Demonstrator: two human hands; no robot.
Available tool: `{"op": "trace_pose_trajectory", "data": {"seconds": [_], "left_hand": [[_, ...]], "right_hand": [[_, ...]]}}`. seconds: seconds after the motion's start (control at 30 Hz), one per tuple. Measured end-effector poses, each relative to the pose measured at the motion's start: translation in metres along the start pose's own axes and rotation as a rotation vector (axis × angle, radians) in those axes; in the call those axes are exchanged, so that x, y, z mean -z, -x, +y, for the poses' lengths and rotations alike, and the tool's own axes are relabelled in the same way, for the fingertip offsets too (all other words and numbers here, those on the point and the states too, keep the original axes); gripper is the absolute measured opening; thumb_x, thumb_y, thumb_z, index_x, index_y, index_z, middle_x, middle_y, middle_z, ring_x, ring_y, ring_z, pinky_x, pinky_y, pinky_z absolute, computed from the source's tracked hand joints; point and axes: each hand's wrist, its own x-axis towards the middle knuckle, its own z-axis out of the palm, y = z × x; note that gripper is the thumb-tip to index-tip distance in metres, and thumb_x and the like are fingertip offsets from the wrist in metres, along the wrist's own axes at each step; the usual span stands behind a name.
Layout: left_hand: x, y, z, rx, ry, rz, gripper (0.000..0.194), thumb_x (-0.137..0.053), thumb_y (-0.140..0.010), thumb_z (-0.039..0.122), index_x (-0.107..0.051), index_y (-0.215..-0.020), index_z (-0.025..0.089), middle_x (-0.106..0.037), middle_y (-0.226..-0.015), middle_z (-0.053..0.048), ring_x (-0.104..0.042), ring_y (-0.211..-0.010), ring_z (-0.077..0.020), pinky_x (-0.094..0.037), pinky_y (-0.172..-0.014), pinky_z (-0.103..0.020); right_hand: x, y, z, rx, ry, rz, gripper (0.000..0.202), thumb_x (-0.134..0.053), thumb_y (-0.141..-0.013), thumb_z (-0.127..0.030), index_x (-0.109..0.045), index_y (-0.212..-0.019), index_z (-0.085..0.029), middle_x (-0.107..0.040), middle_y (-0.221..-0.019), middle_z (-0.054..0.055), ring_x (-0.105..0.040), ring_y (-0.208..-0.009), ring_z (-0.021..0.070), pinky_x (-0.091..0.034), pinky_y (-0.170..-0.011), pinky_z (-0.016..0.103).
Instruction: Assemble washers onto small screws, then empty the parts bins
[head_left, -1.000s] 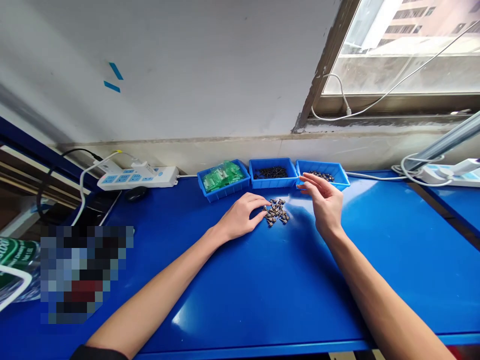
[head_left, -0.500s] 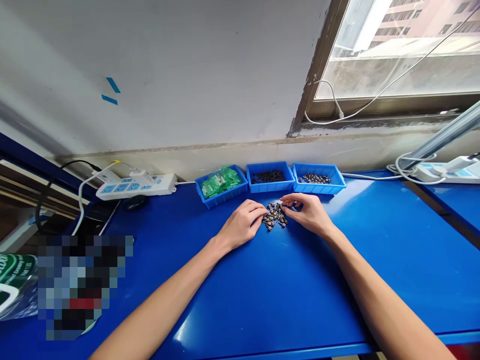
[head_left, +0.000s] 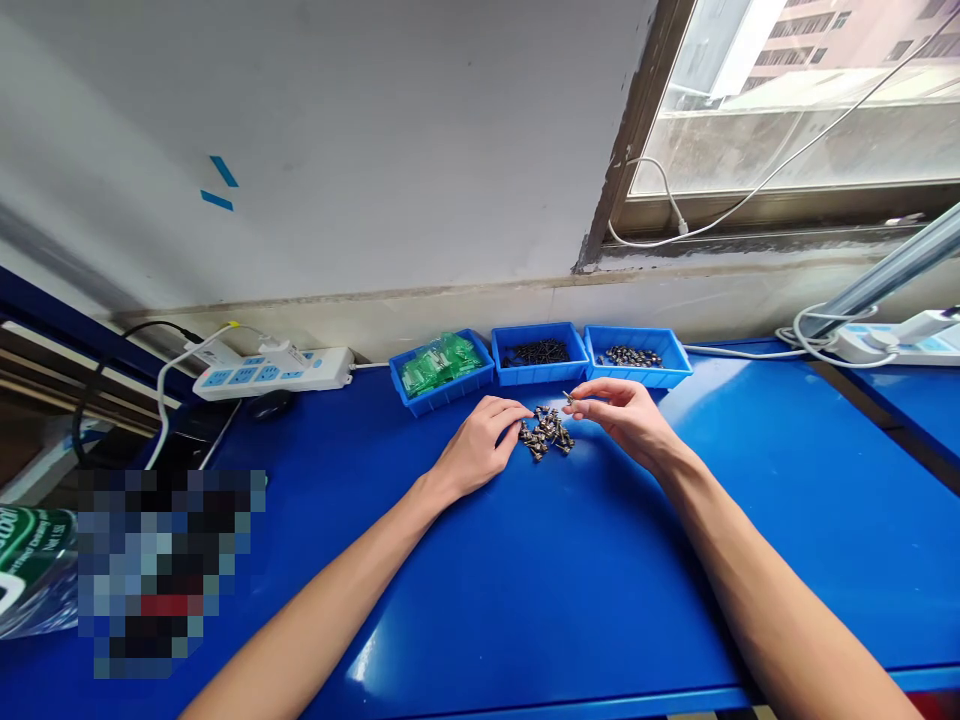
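Observation:
A small heap of metal screws [head_left: 547,434] lies on the blue table, between my two hands. My right hand [head_left: 626,415] is just above the heap's right side, thumb and forefinger pinched on one small screw [head_left: 568,399]. My left hand [head_left: 484,447] rests at the heap's left edge, its fingers bent and close together with the tips against the screws. Whether a screw is between those fingertips is hidden.
Three blue bins stand along the wall: one with green packets [head_left: 441,366], one with dark screws [head_left: 538,353], one with shiny metal parts [head_left: 634,357]. A white power strip [head_left: 274,374] and a black mouse [head_left: 270,404] are at left. A bottle [head_left: 37,570] stands nearer.
My right hand has lifted slightly off the heap, and a screw now shows between its fingertips. My left hand has shifted slightly left, staying beside the heap.

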Motion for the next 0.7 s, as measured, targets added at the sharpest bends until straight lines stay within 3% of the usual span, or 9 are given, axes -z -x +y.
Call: {"op": "trace_pose_trajectory", "data": {"seconds": [0.2,0.43,0.57,0.63,0.7], "left_hand": [[0.001,-0.001,0.000,0.041,-0.015,-0.027,0.031,-0.047,-0.098,0.008,-0.071,-0.114,0.018,-0.074,-0.115,-0.010,-0.067,-0.112,-0.0232,-0.059,-0.101,-0.043],[0.000,-0.001,-0.002,0.048,-0.006,-0.025,0.034,-0.045,-0.096,0.005,-0.072,-0.114,0.015,-0.074,-0.116,-0.012,-0.067,-0.112,-0.0239,-0.060,-0.101,-0.044],[-0.002,0.000,-0.005,0.039,-0.062,-0.085,0.050,-0.039,-0.091,-0.002,-0.068,-0.127,0.017,-0.070,-0.130,-0.012,-0.061,-0.121,-0.0246,-0.055,-0.108,-0.048],[-0.003,0.001,-0.006,0.035,-0.097,-0.137,0.057,-0.037,-0.090,-0.004,-0.065,-0.135,0.018,-0.067,-0.137,-0.011,-0.057,-0.126,-0.0260,-0.053,-0.112,-0.051],[-0.003,0.001,-0.006,0.039,-0.118,-0.181,0.062,-0.036,-0.089,-0.004,-0.061,-0.141,0.019,-0.064,-0.143,-0.010,-0.053,-0.129,-0.0267,-0.050,-0.114,-0.053]], "right_hand": [[-0.001,0.000,0.000,-0.001,-0.081,0.048,0.035,-0.100,-0.050,-0.038,-0.080,-0.074,-0.022,-0.076,-0.072,0.003,-0.076,-0.076,0.0222,-0.060,-0.084,0.040],[0.010,-0.011,0.004,0.241,-0.094,0.359,0.024,-0.093,-0.059,-0.037,-0.081,-0.077,-0.025,-0.080,-0.082,0.003,-0.076,-0.080,0.0228,-0.061,-0.094,0.044],[0.017,-0.014,0.004,0.376,-0.148,0.518,0.025,-0.084,-0.063,-0.029,-0.081,-0.088,-0.026,-0.081,-0.097,0.002,-0.077,-0.098,0.0238,-0.058,-0.101,0.042],[0.018,-0.013,0.003,0.405,-0.147,0.549,0.027,-0.080,-0.064,-0.026,-0.080,-0.091,-0.027,-0.080,-0.105,0.002,-0.077,-0.101,0.0234,-0.059,-0.096,0.039],[0.017,-0.011,0.002,0.406,-0.101,0.531,0.023,-0.078,-0.067,-0.029,-0.080,-0.089,-0.026,-0.081,-0.099,0.002,-0.077,-0.088,0.0214,-0.061,-0.084,0.035]]}}
